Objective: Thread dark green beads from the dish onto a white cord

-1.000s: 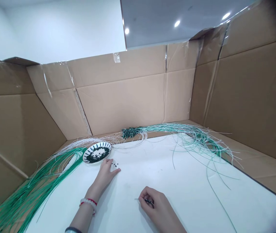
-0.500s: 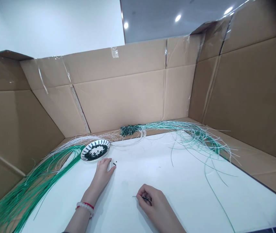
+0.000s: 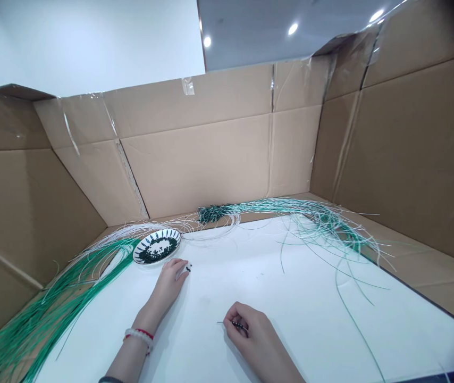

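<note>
My left hand (image 3: pixel 170 284) rests on the white table (image 3: pixel 291 314) just below a black-and-white patterned plate (image 3: pixel 156 247) filled with small dark beads. Its fingers are curled over a few loose dark beads (image 3: pixel 187 268) on the table. My right hand (image 3: pixel 251 335) lies nearer to me, pinched around a thin wire with dark beads (image 3: pixel 238 325) threaded on it; the wire's tip sticks out to the left. A red and white bracelet sits on my left wrist.
Long bundles of green and white wires (image 3: pixel 51 298) fan along the left edge, and more wires (image 3: pixel 322 223) arc across the back and right. A dark beaded cluster (image 3: pixel 211 214) lies at the back. Cardboard walls (image 3: pixel 219 154) enclose the table on three sides.
My left hand has drawn its fingers in over the loose beads near the plate. The right hand has barely shifted. The view has tilted slightly.
</note>
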`<state>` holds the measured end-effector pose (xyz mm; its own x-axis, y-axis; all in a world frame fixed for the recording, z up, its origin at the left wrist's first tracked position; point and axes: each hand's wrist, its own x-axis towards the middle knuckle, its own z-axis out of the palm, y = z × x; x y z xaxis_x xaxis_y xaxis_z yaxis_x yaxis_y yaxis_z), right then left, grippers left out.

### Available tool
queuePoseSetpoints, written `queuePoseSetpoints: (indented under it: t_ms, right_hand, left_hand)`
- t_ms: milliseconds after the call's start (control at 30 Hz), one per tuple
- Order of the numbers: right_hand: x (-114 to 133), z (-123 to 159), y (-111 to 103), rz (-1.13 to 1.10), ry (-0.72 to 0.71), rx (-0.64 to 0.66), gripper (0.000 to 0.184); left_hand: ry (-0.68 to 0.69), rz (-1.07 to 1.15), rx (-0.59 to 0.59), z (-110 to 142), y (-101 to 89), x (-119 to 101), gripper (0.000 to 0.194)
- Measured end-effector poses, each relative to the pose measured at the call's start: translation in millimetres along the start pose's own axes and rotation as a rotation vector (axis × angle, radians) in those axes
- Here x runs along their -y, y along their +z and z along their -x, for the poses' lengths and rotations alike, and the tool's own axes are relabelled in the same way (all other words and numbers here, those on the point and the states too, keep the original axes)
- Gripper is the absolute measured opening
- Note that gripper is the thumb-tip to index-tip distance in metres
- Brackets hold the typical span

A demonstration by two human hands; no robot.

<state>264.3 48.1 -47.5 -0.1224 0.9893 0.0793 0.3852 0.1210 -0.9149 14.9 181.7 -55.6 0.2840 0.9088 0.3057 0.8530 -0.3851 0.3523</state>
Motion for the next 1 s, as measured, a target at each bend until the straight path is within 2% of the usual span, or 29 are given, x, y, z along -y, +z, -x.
queuePoseSetpoints:
  t_ms: [133,267,467,633,800,1000]
  right_hand:
    - [0,1,0,0.004,0.0,-0.007,0.014]
    - [1,2,-1,-0.001,0.004,-0.011,0.014]
    - [7,2,-4,-0.012,0.025,0.001,0.014]
    - [10,5,-7,-0.041,0.038,0.021,0.014]
    - [12,6,-7,-0.11,0.026,0.007,0.014]
    - [41,10,10,-0.332,0.008,0.05,0.023]
  left_hand:
    - [0.091,0.089,0.086,-8,-6.1,4,0.02]
    - [0.115,0.15,0.116,-13,-6.3,7,0.019]
    - [0.054,0.205,0.096,-14,-5.2,8,0.02]
    - [-0.034,0.324,0.077,-8,-6.7,-1,0.021]
    - [-0.225,0.632,-0.003,16,-19.7,-36,0.021]
    - [-0.485,1.17,-0.07,78,-43.5,-99,0.036]
